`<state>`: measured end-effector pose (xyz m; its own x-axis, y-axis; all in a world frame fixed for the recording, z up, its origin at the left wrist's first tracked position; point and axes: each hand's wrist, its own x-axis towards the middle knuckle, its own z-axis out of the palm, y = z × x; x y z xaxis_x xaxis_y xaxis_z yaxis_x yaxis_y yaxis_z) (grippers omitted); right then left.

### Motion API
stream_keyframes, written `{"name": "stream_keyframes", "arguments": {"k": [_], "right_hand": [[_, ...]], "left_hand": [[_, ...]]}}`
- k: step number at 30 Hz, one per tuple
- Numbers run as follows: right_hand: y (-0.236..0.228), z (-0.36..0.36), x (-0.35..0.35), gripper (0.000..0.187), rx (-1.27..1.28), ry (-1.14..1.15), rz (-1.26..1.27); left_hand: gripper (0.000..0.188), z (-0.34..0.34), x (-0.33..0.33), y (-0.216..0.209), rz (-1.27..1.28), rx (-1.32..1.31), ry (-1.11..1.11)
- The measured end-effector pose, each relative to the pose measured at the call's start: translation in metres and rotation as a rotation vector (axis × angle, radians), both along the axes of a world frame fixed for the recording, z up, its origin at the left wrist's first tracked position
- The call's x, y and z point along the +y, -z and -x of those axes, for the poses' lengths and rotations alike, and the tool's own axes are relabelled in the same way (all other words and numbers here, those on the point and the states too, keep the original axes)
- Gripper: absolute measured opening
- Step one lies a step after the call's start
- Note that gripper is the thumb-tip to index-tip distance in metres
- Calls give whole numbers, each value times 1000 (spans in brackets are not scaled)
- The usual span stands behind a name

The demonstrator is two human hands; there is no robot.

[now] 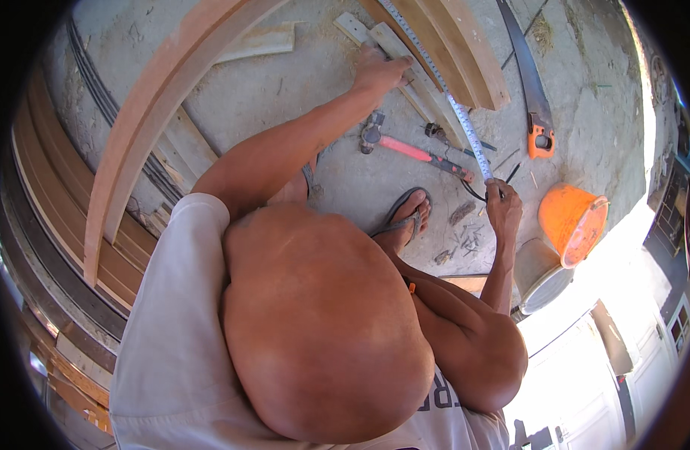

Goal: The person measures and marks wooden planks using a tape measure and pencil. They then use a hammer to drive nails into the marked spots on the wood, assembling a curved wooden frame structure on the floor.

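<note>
My right hand (504,206) is closed on the near end of a tape measure (459,112). Its pale blade stretches away up the picture, along the side of a stack of brown curved boards (453,56). My left hand (381,69) reaches forward and grips a pale wooden strip (396,46) lying beside that stack; some of its fingers are hidden. Between my hands, on the concrete, a hammer (412,149) with a red and black handle lies close to my sandalled foot (407,214).
A handsaw (536,97) with an orange handle lies on the right, above an orange bucket (566,221) and a grey bucket (543,277). Nails (468,244) are scattered near my foot. A large curved wooden piece (146,97) arches up at left, beside dark rods (101,86) and stacked boards.
</note>
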<state>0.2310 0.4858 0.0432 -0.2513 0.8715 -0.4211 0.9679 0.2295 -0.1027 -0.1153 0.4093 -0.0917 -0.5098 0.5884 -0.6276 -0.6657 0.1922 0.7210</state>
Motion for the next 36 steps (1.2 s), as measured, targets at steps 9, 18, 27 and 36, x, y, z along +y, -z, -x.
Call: {"name": "stream_keyframes", "arguments": {"k": [9, 18, 27, 36], "right_hand": [[-6, 8, 0, 40, -17, 73, 58], [-1, 0, 2, 40, 13, 86, 68], [22, -8, 1, 42, 82, 16, 30], [28, 1, 1, 45, 34, 15, 45]], "left_hand": [[113, -4, 7, -8, -14, 69, 78], [110, -9, 10, -1, -22, 86, 95], [105, -16, 12, 5, 56, 163, 41], [103, -22, 14, 6, -1, 123, 6]]}}
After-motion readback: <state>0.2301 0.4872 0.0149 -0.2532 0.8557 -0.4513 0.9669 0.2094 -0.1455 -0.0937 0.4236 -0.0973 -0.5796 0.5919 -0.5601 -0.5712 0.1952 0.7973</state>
